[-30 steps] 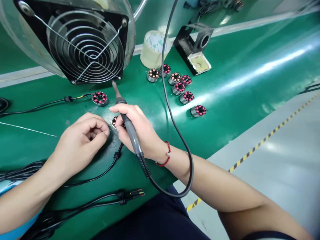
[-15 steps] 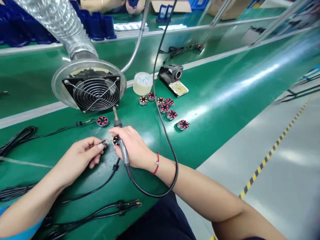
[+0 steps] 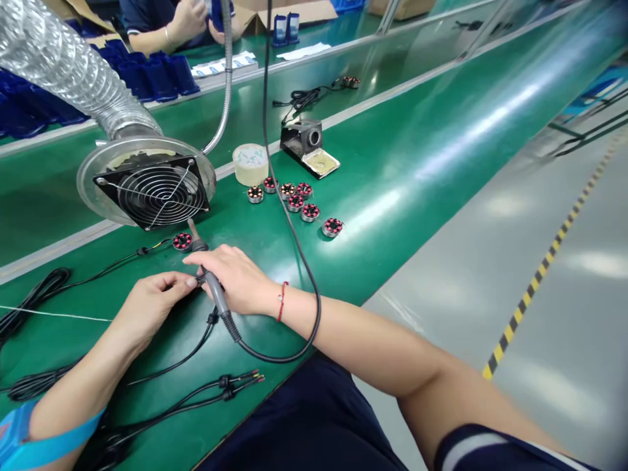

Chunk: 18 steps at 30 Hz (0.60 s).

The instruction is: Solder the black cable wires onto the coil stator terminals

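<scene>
My right hand [image 3: 243, 281] is closed around the grey handle of a soldering iron [image 3: 217, 293]. The iron's tip points up and away, just below the fume extractor's fan grille. My left hand [image 3: 154, 297] is closed in a pinch on thin dark wires [image 3: 200, 279], right beside the right hand's fingertips. Whatever part lies between the two hands is mostly covered by the fingers and handle. From under the hands a black cable [image 3: 193, 350] with a strain-relief collar runs down to the left. Beyond the left hand sits a motor stator [image 3: 182, 242] with red windings, wired to another cable.
Several wound stators [image 3: 310, 212] stand right of the iron's hanging cord. Behind them are a tape roll [image 3: 250, 165] and a soldering stand [image 3: 309, 144]. The fume extractor [image 3: 161, 193] overhangs the bench. Stripped cables [image 3: 226, 386] lie near the front edge. A co-worker's hand [image 3: 189, 23] shows across the bench.
The view has shifted, sliding the bench things leftward. My left fingers have come up against the right hand, and the stator between them is now hidden. A co-worker's arms have come into view.
</scene>
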Tool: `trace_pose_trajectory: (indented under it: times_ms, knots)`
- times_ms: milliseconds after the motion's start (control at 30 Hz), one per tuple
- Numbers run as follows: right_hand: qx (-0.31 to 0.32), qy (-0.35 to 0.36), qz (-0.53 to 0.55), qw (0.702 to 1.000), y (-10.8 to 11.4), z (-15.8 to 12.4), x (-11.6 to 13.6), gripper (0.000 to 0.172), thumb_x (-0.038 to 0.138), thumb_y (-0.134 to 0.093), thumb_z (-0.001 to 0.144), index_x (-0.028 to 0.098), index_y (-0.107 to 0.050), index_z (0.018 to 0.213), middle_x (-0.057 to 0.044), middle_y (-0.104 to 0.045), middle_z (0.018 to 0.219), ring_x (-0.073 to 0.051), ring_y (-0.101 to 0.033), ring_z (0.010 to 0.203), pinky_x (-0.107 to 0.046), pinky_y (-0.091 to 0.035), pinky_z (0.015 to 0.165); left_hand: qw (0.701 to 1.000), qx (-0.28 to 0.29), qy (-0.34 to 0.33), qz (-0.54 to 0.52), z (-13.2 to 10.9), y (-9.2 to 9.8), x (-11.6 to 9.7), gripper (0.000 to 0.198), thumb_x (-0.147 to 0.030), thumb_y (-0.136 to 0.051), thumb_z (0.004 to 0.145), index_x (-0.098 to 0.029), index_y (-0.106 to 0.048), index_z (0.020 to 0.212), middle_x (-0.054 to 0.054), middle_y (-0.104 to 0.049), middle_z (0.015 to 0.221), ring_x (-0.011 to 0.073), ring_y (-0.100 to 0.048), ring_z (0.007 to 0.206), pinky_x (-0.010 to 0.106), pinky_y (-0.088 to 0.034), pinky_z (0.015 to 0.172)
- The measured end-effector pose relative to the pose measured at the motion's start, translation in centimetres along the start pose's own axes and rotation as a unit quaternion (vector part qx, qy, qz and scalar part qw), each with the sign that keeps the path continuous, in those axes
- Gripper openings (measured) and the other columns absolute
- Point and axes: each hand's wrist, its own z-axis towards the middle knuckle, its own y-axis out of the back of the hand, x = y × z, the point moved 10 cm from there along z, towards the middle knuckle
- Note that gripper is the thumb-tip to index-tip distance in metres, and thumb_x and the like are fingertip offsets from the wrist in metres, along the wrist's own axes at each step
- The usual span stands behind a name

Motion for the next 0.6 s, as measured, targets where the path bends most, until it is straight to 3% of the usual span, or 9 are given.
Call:
trace_pose_trajectory:
  times_ms: [233,433,600]
  knots:
    - [-0.041,-0.011,0.003,0.999,1.3,0.0,0.8,0.035,0.019,-0.054,0.103,0.023,-0.057,0.138,-0.004,-0.076,0.109,-0.022,-0.061,0.105,-0.035,-0.041,0.094,0.999,0.033,-0.016,0.005,-0.9,-0.4,-1.0,0.048,-0.064,-0.072,0.056,-0.018,-0.068,0.068,-0.003,-0.049,0.056,0.0092,-0.033,0.05,0.021,-0.025,0.047]
    - [-0.05,-0.025,0.006,0.998,1.0,0.0,1.5,0.04,0.026,-0.061,0.1,0.022,-0.055,0.139,-0.008,-0.076,0.122,-0.024,-0.064,0.107,-0.038,-0.044,0.094,0.994,0.073,-0.063,0.061,-1.5,-1.4,-1.4,0.043,-0.06,-0.075,0.058,-0.019,-0.063,0.059,-0.003,-0.049,0.053,0.0102,-0.034,0.05,0.022,-0.026,0.046]
    - [-0.112,-0.025,0.038,0.993,1.9,0.1,0.9,0.047,0.014,-0.061,0.093,0.02,-0.057,0.139,-0.006,-0.078,0.113,-0.024,-0.066,0.108,-0.04,-0.051,0.097,0.986,-0.004,-0.117,0.119,-0.8,0.2,-1.9,0.046,-0.066,-0.063,0.071,-0.02,-0.066,0.07,-0.002,-0.053,0.057,0.0148,-0.041,0.054,0.025,-0.034,0.05]
